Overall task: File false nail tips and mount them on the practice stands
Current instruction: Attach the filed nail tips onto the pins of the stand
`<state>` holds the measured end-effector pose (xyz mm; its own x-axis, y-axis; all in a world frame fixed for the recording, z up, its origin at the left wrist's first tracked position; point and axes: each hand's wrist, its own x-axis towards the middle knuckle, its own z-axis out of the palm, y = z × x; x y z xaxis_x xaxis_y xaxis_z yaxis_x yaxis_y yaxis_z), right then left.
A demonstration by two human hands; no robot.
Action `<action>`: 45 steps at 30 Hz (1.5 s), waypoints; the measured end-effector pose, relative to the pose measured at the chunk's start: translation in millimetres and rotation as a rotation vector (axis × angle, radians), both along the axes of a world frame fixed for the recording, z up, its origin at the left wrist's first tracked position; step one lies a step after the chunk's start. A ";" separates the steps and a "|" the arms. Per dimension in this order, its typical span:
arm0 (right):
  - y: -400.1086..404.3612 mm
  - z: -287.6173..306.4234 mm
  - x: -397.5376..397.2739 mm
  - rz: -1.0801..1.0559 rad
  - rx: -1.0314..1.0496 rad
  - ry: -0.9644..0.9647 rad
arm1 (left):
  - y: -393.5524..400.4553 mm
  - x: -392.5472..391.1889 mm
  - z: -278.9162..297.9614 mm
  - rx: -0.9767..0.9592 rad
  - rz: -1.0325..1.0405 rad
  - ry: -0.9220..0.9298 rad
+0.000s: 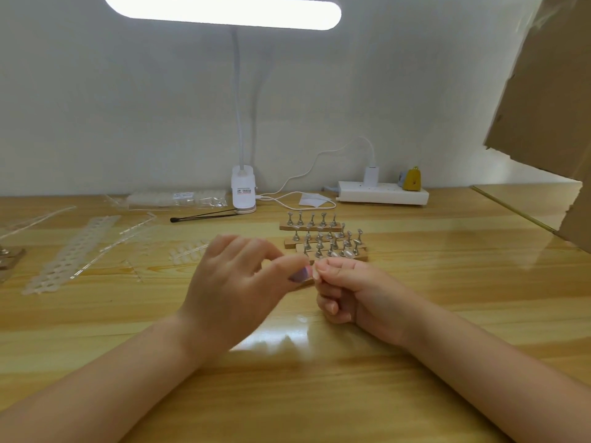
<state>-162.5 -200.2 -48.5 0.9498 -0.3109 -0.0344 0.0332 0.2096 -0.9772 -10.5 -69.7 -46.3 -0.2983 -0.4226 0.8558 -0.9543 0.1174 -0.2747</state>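
My left hand point(236, 282) pinches a small purple nail file point(300, 275) between thumb and forefinger. Its tip meets my right hand point(348, 292), whose curled fingers pinch a tiny clear nail tip point(314, 272) that is mostly hidden. Just behind both hands stand wooden practice stands point(326, 241) with several metal pegs; a few of the front pegs carry clear tips point(347, 253). Loose nail tips point(188, 251) lie on the table left of my left hand.
Empty plastic tip strips point(80, 247) lie at the left. A bag of tips point(176, 199), a clip lamp base point(243, 191), a black brush point(204, 215), a white power strip point(383, 193) and a paper scrap point(311, 199) line the back. Cardboard point(550, 107) hangs at the right.
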 end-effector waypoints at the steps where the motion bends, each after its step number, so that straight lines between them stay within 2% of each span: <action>1: 0.3 -0.6 -0.1 0.003 -0.010 -0.001 | -1.4 -5.3 -1.7 -0.017 -0.036 -0.038; 4: 0.4 1.0 -0.7 0.022 -0.021 0.012 | -5.3 -14.3 -7.4 -0.023 0.006 -0.137; 7: -0.9 2.2 -0.6 -0.012 0.019 0.028 | -4.3 -2.6 -5.3 -0.001 0.144 -0.089; 9: -0.6 0.7 -0.3 -0.015 0.014 0.022 | -2.6 -0.6 -3.8 -0.040 0.124 -0.058; 12: 0.7 -0.2 0.0 -0.002 -0.048 0.013 | -3.8 -13.7 -4.3 -0.059 0.034 -0.108; 17: -2.1 0.3 -0.8 -0.029 0.027 0.005 | -1.8 -5.5 0.7 -0.009 0.193 -0.053; 20: -1.1 -1.9 0.9 -0.039 -0.002 0.003 | 0.1 -10.3 1.5 -0.034 0.098 -0.014; 22: -0.3 -2.3 0.8 -0.032 -0.032 0.009 | -2.5 -22.8 0.7 -0.033 0.043 -0.057; 24: -0.8 -1.6 -0.2 -0.010 -0.037 0.006 | -4.3 -25.8 0.2 -0.019 0.085 -0.101; 27: -2.8 -0.1 -1.5 -0.007 0.024 -0.004 | -1.4 -10.8 1.9 -0.001 0.177 -0.055; 30: -1.7 -0.6 -0.9 0.005 0.001 -0.004 | 0.9 -11.0 2.8 -0.031 0.101 -0.022; 33: -0.8 -0.3 -0.8 0.037 -0.056 -0.005 | -2.8 -26.7 0.6 -0.037 0.029 -0.066; 38: -1.8 0.6 -1.1 0.046 0.003 0.008 | 2.6 -5.0 1.9 0.004 0.191 -0.001; 42: -0.4 -0.1 -0.8 0.028 -0.019 0.001 | 0.9 -22.4 2.0 -0.044 0.038 -0.053; 45: -0.5 1.9 -2.1 0.042 -0.038 0.010 | -1.7 -23.4 0.1 -0.029 0.095 -0.072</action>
